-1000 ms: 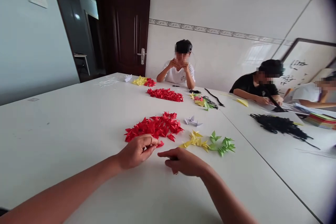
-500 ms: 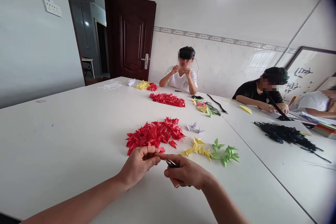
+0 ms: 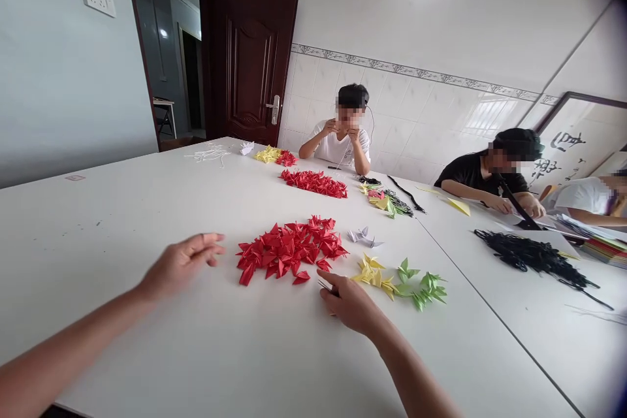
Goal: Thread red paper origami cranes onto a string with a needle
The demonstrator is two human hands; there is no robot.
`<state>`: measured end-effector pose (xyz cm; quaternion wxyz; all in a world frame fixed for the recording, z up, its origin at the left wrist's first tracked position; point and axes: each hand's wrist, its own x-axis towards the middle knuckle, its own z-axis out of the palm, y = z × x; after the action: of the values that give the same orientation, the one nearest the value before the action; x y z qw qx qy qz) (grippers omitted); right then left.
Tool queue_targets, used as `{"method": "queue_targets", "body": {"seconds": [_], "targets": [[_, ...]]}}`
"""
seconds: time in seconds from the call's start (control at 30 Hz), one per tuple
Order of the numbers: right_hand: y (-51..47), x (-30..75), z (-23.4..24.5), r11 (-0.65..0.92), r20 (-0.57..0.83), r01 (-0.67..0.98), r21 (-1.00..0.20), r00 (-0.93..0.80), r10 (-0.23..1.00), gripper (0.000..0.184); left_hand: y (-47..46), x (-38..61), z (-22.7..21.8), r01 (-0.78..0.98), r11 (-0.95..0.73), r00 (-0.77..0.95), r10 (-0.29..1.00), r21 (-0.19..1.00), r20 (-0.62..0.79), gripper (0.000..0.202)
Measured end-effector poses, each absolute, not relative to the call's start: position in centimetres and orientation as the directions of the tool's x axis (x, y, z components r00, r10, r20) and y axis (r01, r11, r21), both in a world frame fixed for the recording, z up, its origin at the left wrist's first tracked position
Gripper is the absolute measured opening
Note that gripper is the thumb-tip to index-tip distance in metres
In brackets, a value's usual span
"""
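Note:
A pile of red folded paper pieces [image 3: 290, 249] lies on the white table [image 3: 147, 222] in front of me. My left hand [image 3: 182, 264] hovers left of the pile, fingers loosely stretched out and holding nothing. My right hand [image 3: 349, 302] rests on the table just right of the pile's near edge, fingers curled round a thin dark metal tool [image 3: 324, 286] whose tip sticks out toward the red pieces. A chain of yellow pieces [image 3: 371, 272] and green pieces [image 3: 421, 284] lies right of my right hand. A few pale lilac pieces [image 3: 363, 236] sit behind it.
Farther back lie another red pile [image 3: 314, 183], yellow pieces [image 3: 267, 155] and mixed coloured pieces [image 3: 385, 199]. A black heap [image 3: 531, 255] and stacked coloured sheets [image 3: 605, 241] lie at the right. Three people sit along the far side. A dark door [image 3: 252, 62] stands open behind.
My two hands were touching near the pile's front edge. The left hand has pulled away to the left and opened; the right hand stayed near the pile with the thin tool.

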<state>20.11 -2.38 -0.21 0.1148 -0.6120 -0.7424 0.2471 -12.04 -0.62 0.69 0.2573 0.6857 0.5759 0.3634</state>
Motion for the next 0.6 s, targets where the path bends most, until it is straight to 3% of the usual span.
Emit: {"method": "queue_targets", "body": {"seconds": [0.17, 0.27, 0.33, 0.4, 0.6], "targets": [[-1.6, 19.2, -0.7, 0.114, -0.094, 0.928, -0.355, -0.157, 0.983, 0.051, 1.9, -20.1, 1.0, 0.871, -0.028, -0.144, 0.940, 0.490, 0.309, 0.040], [-1.1, 18.7, -0.7, 0.111, -0.081, 0.949, -0.294, -0.140, 0.987, 0.043, 3.2, -22.1, 1.3, 0.962, 0.059, -0.161, 0.910, 0.265, 0.383, 0.046], [-0.9, 18.5, -0.7, 0.117, -0.074, 0.951, -0.286, -0.144, 0.987, 0.040, 3.4, -22.0, 1.4, 0.980, 0.051, -0.135, 0.881, 0.192, 0.453, 0.047], [-1.0, 18.4, -0.7, 0.129, -0.073, 0.951, -0.282, -0.156, 0.985, 0.039, 3.0, -20.9, 1.3, 0.969, 0.013, -0.125, 0.886, 0.245, 0.446, 0.044], [-2.1, 19.0, 0.1, 0.176, -0.109, 0.945, -0.275, -0.212, 0.971, 0.041, 0.9, -16.5, 0.5, 0.831, -0.059, -0.055, 0.981, 0.554, 0.187, 0.040]]}}
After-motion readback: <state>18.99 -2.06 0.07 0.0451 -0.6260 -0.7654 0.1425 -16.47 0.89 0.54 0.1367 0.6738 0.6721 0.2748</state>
